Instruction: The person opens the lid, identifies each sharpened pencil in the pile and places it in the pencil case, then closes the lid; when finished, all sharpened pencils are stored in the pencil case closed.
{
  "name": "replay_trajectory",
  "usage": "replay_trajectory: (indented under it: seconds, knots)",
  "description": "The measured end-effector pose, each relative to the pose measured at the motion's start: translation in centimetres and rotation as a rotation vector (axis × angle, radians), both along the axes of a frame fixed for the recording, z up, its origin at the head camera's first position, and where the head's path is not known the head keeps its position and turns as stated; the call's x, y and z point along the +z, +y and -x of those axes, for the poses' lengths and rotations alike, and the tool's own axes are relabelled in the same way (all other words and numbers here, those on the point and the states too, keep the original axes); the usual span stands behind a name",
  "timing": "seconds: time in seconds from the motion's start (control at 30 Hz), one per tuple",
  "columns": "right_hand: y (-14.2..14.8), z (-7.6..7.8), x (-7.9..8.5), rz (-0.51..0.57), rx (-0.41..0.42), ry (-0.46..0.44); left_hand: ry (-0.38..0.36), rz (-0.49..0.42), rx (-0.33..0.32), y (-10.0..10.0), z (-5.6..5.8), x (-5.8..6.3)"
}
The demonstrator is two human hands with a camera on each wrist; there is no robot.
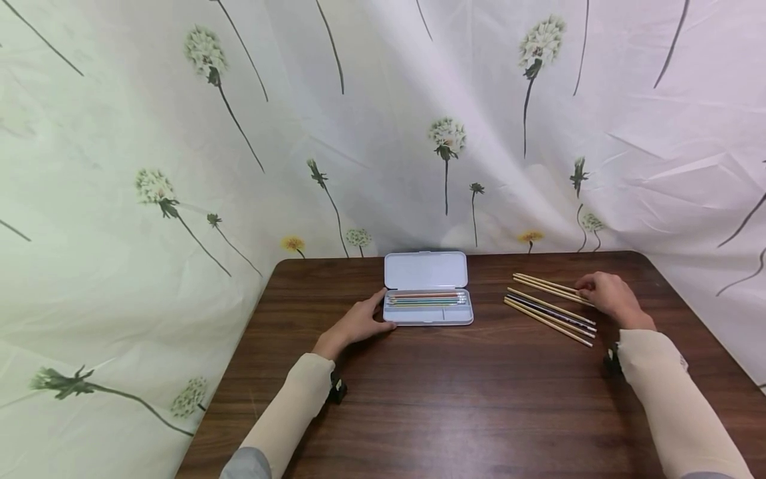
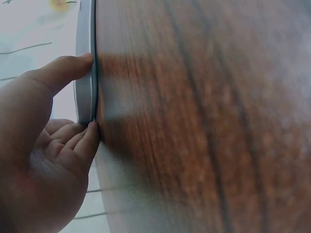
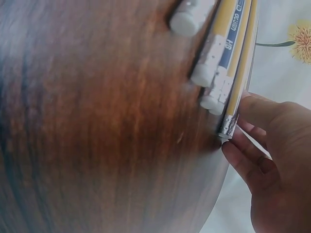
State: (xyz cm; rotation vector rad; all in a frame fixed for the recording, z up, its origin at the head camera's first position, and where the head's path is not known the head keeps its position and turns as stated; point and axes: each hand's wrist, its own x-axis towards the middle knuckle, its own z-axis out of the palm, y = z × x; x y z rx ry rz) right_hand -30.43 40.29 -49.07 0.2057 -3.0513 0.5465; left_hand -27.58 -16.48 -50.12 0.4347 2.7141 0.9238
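An open white pencil case [image 1: 455, 315] lies at the back middle of the table, its lid [image 1: 425, 270] tipped back. Several coloured pencils [image 1: 426, 298] lie side by side in it. My left hand [image 1: 354, 323] holds the case's left end, thumb at the front side and fingers round the corner; the left wrist view shows the case's side wall [image 2: 85, 99]. To the right, my right hand [image 1: 610, 296] pinches the eraser end of a yellow pencil [image 3: 239, 90] in the farthest group. Several loose pencils [image 1: 547, 315], yellow and one dark, lie nearer, erasers to the right.
The brown wooden table [image 1: 443, 392] ends at the back against a hanging white cloth [image 1: 383, 146] printed with dandelions. Bare wood shows in front of the case and between it and the loose pencils. Inside the case, a small divider marks off the front compartment.
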Motion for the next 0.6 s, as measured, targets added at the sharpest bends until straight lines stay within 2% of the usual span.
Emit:
replay_trajectory:
  seconds: [0.23, 0.6]
  knots:
    - [0.17, -0.02, -0.11, 0.016, 0.014, 0.033, -0.005, -0.007, -0.005, -0.02, -0.17, 0.10]
    - [0.13, -0.60, 0.38, 0.094, -0.010, 0.077, -0.010, -0.006, -0.002, 0.01, -0.11, 0.07]
